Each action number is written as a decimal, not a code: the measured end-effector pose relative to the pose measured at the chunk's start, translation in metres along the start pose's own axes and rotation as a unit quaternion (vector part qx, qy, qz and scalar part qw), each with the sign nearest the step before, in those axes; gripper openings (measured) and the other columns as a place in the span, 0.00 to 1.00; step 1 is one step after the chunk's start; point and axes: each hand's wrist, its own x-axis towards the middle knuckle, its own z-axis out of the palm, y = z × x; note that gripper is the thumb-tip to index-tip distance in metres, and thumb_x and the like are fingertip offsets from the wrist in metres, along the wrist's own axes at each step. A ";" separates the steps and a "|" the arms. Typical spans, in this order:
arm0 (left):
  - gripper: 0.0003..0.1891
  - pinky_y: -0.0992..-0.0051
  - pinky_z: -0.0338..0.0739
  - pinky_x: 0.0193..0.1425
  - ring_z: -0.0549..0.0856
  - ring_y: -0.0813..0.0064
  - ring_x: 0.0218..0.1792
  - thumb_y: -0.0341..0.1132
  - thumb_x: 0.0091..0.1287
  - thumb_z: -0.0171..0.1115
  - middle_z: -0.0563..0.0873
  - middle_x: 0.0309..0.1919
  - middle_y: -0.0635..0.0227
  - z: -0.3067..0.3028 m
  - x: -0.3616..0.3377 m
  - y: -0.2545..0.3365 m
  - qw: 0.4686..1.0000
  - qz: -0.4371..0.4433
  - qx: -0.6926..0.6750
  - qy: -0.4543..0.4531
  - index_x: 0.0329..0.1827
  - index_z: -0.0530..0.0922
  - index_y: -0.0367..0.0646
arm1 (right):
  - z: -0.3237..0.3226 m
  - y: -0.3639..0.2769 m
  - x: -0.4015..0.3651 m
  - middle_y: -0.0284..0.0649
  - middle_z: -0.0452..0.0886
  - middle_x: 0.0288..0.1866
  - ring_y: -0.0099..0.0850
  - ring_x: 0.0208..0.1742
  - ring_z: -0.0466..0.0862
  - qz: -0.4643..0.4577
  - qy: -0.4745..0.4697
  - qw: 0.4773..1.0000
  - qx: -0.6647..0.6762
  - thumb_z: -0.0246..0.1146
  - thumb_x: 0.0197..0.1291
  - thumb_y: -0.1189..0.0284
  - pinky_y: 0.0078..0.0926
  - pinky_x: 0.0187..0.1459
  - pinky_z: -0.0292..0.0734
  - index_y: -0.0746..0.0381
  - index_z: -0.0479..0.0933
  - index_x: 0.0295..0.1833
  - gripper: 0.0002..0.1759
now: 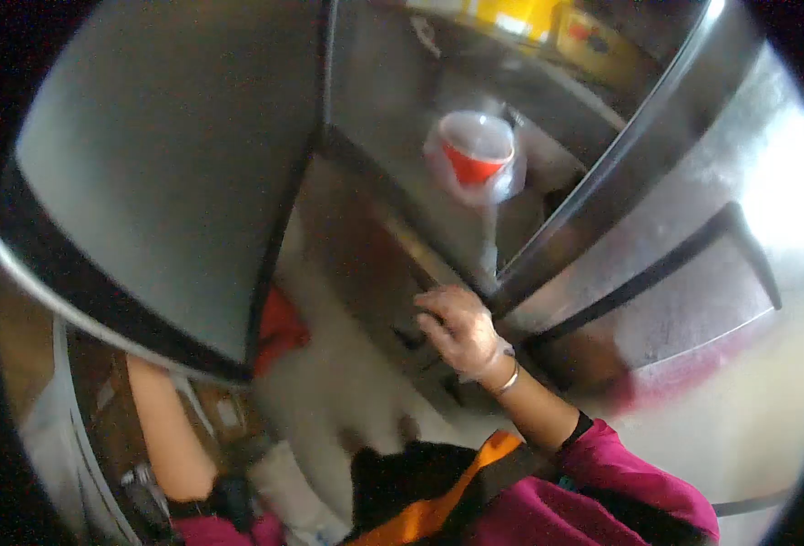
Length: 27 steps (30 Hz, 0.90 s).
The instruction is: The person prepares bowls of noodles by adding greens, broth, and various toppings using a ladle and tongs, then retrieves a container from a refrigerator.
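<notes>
My right hand (459, 332), in a clear plastic glove with a bangle at the wrist, hovers near the front edge of an open steel cabinet. Its fingers are loosely bent and apart, with nothing seen in them. My left forearm (170, 428) reaches up behind the lower edge of a grey cabinet door (174, 173), which hides that hand. Inside the cabinet, beyond my right hand, a red and white bowl (478, 150) sits in or on clear plastic wrap. My right hand is apart from it.
Yellow packages (516, 18) lie on a shelf higher in the cabinet. A second steel door (675, 318) with a dark handle is at the right. Something red (279, 332) is low behind the grey door. Boxes (229, 414) stand at lower left.
</notes>
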 end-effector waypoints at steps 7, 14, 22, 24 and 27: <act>0.25 0.68 0.65 0.59 0.68 0.68 0.58 0.45 0.66 0.45 0.69 0.58 0.58 -0.062 -0.013 0.010 0.999 0.032 -0.037 -0.009 0.62 0.63 0.40 | -0.043 0.003 0.062 0.49 0.79 0.36 0.44 0.38 0.79 0.043 0.097 0.992 -0.062 0.63 0.46 0.78 0.34 0.42 0.74 0.67 0.75 0.38 0.11; 0.32 0.58 0.63 0.62 0.67 0.56 0.60 0.31 0.58 0.61 0.65 0.61 0.48 0.130 -0.093 0.061 0.712 0.487 0.438 0.252 0.63 0.57 0.32 | -0.086 -0.032 0.013 0.47 0.79 0.37 0.39 0.36 0.80 -0.039 0.052 0.971 -0.232 0.60 0.45 0.83 0.32 0.38 0.75 0.67 0.74 0.40 0.12; 0.17 0.73 0.76 0.46 0.81 0.69 0.42 0.32 0.59 0.58 0.80 0.41 0.56 0.394 -0.051 -0.066 0.957 0.107 0.095 -0.253 0.50 0.71 0.36 | -0.104 -0.055 -0.053 0.48 0.77 0.34 0.40 0.36 0.79 0.190 0.227 0.944 -0.148 0.58 0.48 0.83 0.32 0.40 0.75 0.68 0.69 0.46 0.16; 0.24 0.70 0.77 0.45 0.80 0.66 0.41 0.35 0.58 0.59 0.77 0.45 0.56 0.442 -0.005 -0.140 0.920 -0.250 0.033 -0.299 0.55 0.65 0.35 | -0.099 -0.055 -0.050 0.47 0.77 0.34 0.40 0.35 0.79 0.276 0.196 0.935 -0.103 0.59 0.50 0.80 0.31 0.40 0.75 0.69 0.68 0.48 0.17; 0.23 0.67 0.77 0.46 0.77 0.64 0.43 0.38 0.57 0.60 0.76 0.43 0.59 0.492 0.053 -0.225 0.903 -0.297 0.074 -0.303 0.55 0.67 0.40 | -0.099 -0.038 -0.039 0.46 0.77 0.35 0.39 0.33 0.80 0.298 0.158 0.937 -0.092 0.60 0.50 0.77 0.29 0.40 0.74 0.69 0.68 0.47 0.17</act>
